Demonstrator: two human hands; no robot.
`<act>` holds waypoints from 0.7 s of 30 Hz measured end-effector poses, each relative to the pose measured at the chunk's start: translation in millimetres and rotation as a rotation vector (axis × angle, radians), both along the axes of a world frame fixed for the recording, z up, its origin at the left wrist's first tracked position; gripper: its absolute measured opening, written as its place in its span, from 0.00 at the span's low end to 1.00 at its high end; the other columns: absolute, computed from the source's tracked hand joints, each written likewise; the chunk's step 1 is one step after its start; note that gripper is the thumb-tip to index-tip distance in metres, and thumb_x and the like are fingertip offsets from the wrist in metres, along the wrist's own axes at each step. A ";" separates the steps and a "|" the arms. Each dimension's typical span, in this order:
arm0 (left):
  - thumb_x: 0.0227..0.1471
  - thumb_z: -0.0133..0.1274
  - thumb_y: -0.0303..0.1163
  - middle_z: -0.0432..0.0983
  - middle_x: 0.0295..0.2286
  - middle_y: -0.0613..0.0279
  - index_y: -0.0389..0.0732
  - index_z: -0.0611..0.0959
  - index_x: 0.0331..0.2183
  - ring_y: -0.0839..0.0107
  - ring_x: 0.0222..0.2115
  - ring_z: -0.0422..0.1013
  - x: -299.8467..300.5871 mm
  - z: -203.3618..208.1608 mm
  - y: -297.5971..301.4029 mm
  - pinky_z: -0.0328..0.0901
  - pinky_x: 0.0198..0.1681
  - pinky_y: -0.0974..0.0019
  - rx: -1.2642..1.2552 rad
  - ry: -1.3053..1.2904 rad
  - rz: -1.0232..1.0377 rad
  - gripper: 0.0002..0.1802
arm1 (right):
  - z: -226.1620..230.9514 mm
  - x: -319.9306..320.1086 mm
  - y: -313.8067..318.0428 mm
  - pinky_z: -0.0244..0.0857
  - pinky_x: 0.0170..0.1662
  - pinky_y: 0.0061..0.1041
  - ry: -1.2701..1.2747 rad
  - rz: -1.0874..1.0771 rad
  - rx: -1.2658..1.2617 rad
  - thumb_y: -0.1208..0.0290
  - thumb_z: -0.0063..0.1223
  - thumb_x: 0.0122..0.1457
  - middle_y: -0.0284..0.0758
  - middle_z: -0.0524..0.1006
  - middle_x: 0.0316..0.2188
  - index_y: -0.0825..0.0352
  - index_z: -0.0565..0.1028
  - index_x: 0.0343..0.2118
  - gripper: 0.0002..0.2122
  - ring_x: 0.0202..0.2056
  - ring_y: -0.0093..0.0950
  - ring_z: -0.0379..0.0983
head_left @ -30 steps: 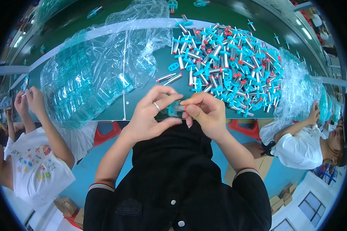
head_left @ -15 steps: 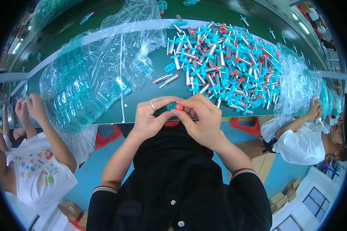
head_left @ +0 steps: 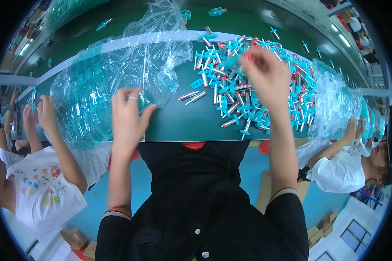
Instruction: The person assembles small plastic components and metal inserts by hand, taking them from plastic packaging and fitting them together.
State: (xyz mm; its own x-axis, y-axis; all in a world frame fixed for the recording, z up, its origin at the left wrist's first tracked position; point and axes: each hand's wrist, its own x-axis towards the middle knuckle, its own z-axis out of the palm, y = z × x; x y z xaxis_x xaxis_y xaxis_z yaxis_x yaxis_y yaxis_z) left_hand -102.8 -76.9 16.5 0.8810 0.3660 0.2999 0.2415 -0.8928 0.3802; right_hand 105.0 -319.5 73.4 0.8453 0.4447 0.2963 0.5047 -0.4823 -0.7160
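My right hand (head_left: 269,78) is closed and smeared by motion over a large pile of small metal rods (head_left: 244,89) with teal winged collars and red ends. Between its fingertips is a blurred teal piece with a red end (head_left: 233,62). My left hand (head_left: 128,117), a ring on one finger, is open with the thumb stretched out to the right. It hovers at the right side of a clear plastic bag (head_left: 85,95) holding rows of see-through teal shells. Two loose metal rods (head_left: 191,96) lie on the green worktop left of the pile.
Another plastic bag of teal parts (head_left: 335,98) stands right of the pile. Beyond a pale rail (head_left: 130,42) runs a green belt (head_left: 248,17) with scattered pieces. Co-workers in white shirts sit left (head_left: 43,182) and right (head_left: 339,169), their hands over the table.
My hands were together near the table edge around a teal piece with a red end. They have parted: the right went up over the pile, the left toward the bag.
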 end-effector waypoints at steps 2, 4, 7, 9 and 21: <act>0.38 0.71 0.31 0.71 0.41 0.47 0.32 0.80 0.43 0.50 0.42 0.70 -0.8 -9.4 19.6 0.66 0.46 0.55 -0.028 0.076 0.005 0.28 | 2.9 49.0 19.6 0.73 0.35 0.32 -0.160 -0.047 -0.107 0.63 0.61 0.52 0.39 0.80 0.25 0.67 0.81 0.35 0.13 0.28 0.34 0.79; 0.36 0.72 0.31 0.71 0.40 0.46 0.31 0.82 0.38 0.49 0.44 0.69 13.0 -9.2 24.7 0.66 0.47 0.55 -0.156 0.206 0.002 0.26 | -12.3 93.4 35.8 0.73 0.38 0.37 -0.287 -0.113 -0.134 0.67 0.59 0.51 0.43 0.81 0.27 0.67 0.81 0.34 0.11 0.31 0.40 0.80; 0.36 0.72 0.33 0.71 0.40 0.47 0.32 0.82 0.38 0.50 0.43 0.69 5.1 -17.2 32.5 0.66 0.47 0.55 -0.145 0.184 0.024 0.26 | -24.5 69.8 93.8 0.72 0.39 0.42 -0.501 -0.186 -0.264 0.71 0.58 0.47 0.44 0.80 0.26 0.67 0.78 0.27 0.06 0.31 0.44 0.79; 0.37 0.72 0.33 0.72 0.40 0.47 0.33 0.82 0.38 0.50 0.42 0.69 9.1 -18.5 33.5 0.66 0.47 0.55 -0.151 0.200 0.011 0.26 | -46.1 10.9 135.7 0.71 0.44 0.40 -0.650 0.180 -0.059 0.71 0.61 0.40 0.44 0.79 0.33 0.66 0.77 0.29 0.11 0.41 0.42 0.78; 0.44 0.60 0.17 0.72 0.40 0.48 0.36 0.78 0.30 0.51 0.45 0.74 -42.5 -7.0 5.3 0.68 0.48 0.52 -0.115 -0.432 -0.198 0.09 | -128.2 -64.4 178.0 0.58 0.63 0.43 -0.269 0.569 -0.181 0.66 0.50 0.63 0.45 0.69 0.60 0.70 0.74 0.50 0.17 0.61 0.37 0.66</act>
State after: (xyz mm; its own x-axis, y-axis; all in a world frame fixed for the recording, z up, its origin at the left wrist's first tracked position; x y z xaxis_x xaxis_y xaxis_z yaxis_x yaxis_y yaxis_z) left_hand -145.3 -71.6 9.5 0.7406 0.2564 0.6211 -0.1300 -0.8522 0.5069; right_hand 40.7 -141.5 -54.8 0.3698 0.8633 0.3436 0.8671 -0.1877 -0.4614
